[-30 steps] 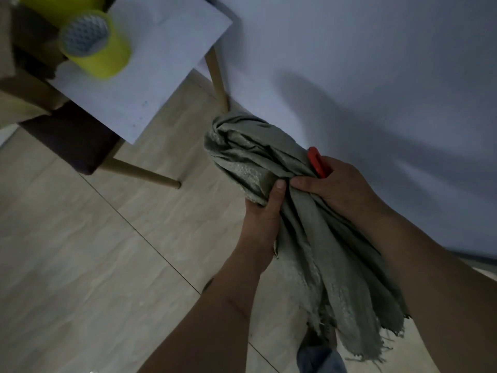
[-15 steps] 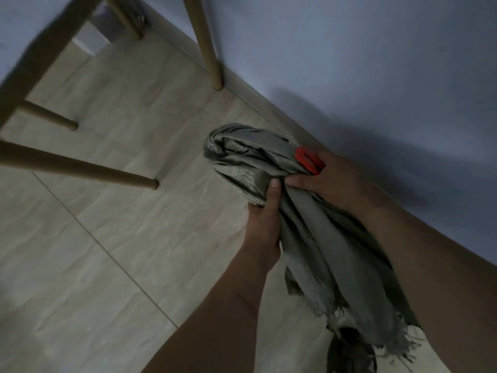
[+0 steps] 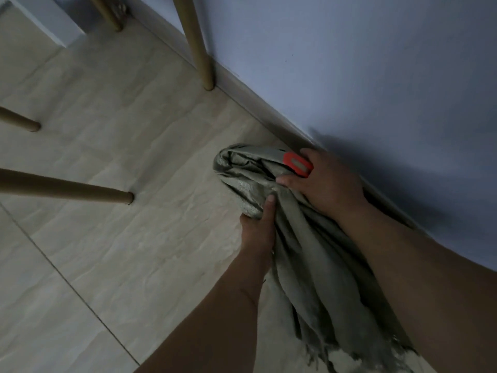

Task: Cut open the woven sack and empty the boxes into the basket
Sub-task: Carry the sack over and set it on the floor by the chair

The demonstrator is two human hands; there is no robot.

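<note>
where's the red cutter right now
In the head view, right of centre, the red cutter is held in the right hand, pressed against the bunched woven sack, near the baseboard.

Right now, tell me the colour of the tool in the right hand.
Red-orange with a grey centre, seen in the head view: the cutter.

Dim, bluish indoor light, low contrast. Soft dark shadow on the wall [image 3: 403, 162] behind the right hand [image 3: 330, 184]. No glare. Slight softness throughout; forearms near the bottom edge blur. Table legs [image 3: 199, 49] splay from wide-angle distortion.
</note>
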